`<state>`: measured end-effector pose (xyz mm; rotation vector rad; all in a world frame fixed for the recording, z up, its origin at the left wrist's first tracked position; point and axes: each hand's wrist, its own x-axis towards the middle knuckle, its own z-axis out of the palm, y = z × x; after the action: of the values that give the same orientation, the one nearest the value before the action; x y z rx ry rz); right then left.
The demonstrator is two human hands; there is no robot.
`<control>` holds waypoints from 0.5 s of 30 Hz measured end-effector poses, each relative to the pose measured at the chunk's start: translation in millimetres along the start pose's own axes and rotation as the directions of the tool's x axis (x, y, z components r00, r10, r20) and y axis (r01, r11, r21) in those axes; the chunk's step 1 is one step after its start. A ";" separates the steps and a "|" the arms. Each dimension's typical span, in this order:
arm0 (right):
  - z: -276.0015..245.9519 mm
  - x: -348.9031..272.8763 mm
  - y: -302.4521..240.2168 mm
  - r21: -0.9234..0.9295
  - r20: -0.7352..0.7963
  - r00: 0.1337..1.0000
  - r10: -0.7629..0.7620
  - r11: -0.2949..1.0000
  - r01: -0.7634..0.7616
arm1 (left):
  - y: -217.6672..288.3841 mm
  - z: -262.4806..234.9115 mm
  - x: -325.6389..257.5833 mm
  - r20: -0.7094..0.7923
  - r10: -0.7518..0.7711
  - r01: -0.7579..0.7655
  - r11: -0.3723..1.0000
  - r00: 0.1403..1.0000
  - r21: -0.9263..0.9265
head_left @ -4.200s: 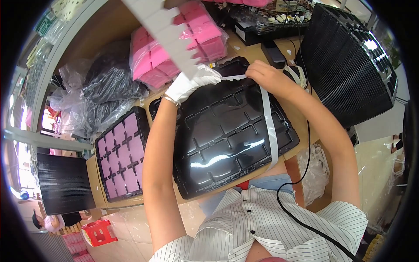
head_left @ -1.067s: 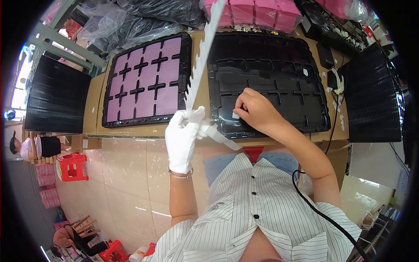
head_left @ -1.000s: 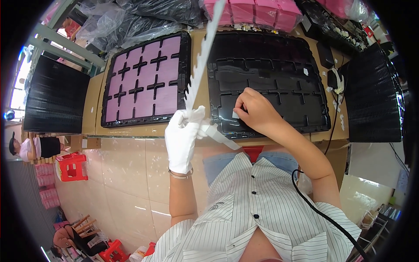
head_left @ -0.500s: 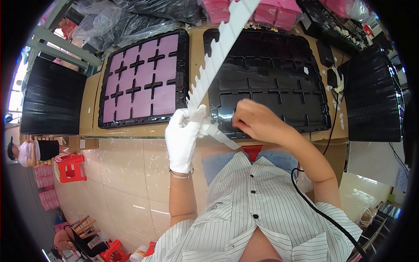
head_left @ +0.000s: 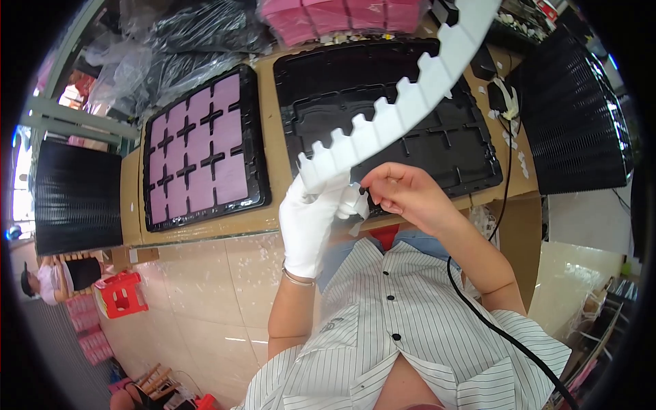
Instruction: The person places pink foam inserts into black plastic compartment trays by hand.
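Observation:
My left hand, in a white glove, is closed around the lower end of a long white strip with toothed tabs. The strip curves up to the far right over the trays. A short loose bit of white strip hangs by the gloved fingers. My bare right hand is just right of the glove, thumb and fingers pinched together. A small dark spot shows at its fingertips; what it is I cannot make out. Beneath the strip lies a black plastic tray with moulded ridges.
Left on the cardboard-covered table lies another black tray with pink-purple sheets. Stacks of black trays stand at both ends. Pink packs and plastic bags lie behind. A black cable crosses my right side.
The white strip has swung right and down and now bends in a curve. My right hand has come closer to the glove, fingers pinched. The view has shifted and tilted somewhat.

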<state>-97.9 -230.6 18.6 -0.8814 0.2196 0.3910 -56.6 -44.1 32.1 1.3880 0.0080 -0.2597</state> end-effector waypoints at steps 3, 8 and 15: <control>1.5 -11.3 2.4 -0.339 -0.060 0.976 -0.211 0.924 0.178 | 2.6 10.4 0.9 0.070 -0.124 0.119 0.991 0.990 0.059; -2.4 -25.6 -0.9 -0.376 -0.112 0.971 -0.211 0.913 0.155 | 0.6 36.5 1.8 0.044 -0.097 0.097 0.995 0.994 0.009; -17.8 -48.3 -3.9 -0.808 0.307 0.708 -0.636 0.219 0.547 | -2.7 53.6 9.6 0.023 -0.092 0.092 0.996 0.995 -0.013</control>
<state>-140.5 -258.5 27.0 -1.9350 -0.3137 -0.3662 -55.6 -98.3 38.0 1.3722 0.0553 -0.3516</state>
